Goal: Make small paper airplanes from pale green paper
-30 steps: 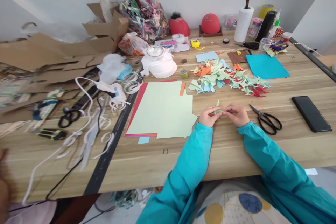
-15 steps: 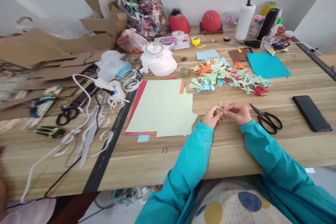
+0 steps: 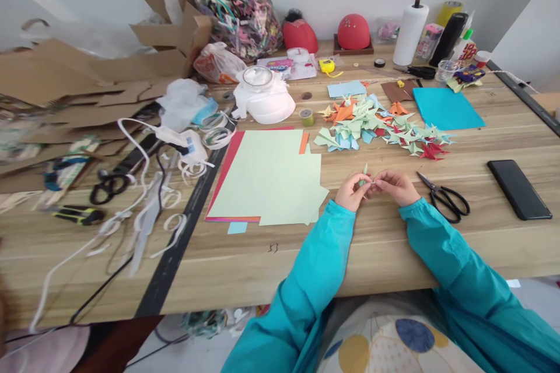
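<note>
My left hand (image 3: 350, 192) pinches a small piece of folded light green paper (image 3: 364, 172), its narrow tip standing up above the fingers. Close against it, my right hand (image 3: 398, 187) has its thumb and forefinger pressed together at a pale end of the same piece, mostly hidden by the fingertips. Beyond the hands lies a heap of folded paper cranes (image 3: 361, 122) in green, orange, blue and red. Black-handled scissors (image 3: 450, 201) rest just right of my right hand. Left of my left hand is a stack of light green paper sheets (image 3: 266, 175), with red and orange edges showing underneath.
A phone (image 3: 520, 189) lies at the right and a turquoise cloth (image 3: 448, 108) behind it. A thread spool (image 3: 306, 117) stands behind the sheets. Cables, white strips and a utility knife (image 3: 79, 215) clutter the left, before cardboard boxes (image 3: 170, 46). Part of another person shows at lower left.
The folded green paper has turned slightly, its tip now more upright and showing more above my left fingers. Both hands stay in nearly the same place. The view has shifted a little.
</note>
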The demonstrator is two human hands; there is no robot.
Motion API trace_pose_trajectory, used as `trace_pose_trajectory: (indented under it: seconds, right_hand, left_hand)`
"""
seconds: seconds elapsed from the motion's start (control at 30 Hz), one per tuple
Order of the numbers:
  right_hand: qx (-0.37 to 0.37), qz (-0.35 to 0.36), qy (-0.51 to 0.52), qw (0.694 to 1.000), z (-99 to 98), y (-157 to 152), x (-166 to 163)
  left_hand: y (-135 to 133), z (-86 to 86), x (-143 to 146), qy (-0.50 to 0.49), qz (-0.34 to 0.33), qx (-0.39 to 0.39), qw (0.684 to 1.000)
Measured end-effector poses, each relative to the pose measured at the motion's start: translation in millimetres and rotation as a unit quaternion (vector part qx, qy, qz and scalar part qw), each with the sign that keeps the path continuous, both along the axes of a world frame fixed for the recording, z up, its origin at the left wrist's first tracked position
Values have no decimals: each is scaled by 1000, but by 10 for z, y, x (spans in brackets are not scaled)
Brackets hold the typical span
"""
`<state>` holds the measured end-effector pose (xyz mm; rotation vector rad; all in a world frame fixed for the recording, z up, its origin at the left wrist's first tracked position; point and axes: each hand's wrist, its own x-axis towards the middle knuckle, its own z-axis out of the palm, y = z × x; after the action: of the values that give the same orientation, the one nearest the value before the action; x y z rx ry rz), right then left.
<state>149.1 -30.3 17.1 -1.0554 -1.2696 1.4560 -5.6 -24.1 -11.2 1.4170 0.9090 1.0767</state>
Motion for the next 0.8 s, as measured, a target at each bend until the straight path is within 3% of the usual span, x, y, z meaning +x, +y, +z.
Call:
trace_pose_trajectory:
  seconds: [0.2, 0.37, 0.8]
  right_hand:
    - [-14, -27, 1, 1000, -15, 1, -9]
    - [-10, -47, -6, 999, -12, -2, -19]
    - [-1, -68, -2, 998, -19, -1, -19]
  left_hand:
    - [-24, 22, -16, 50, 38, 104, 993]
    - [-51, 57, -6, 114, 111, 216, 963]
    - [-73, 36, 7, 105, 140, 269, 947]
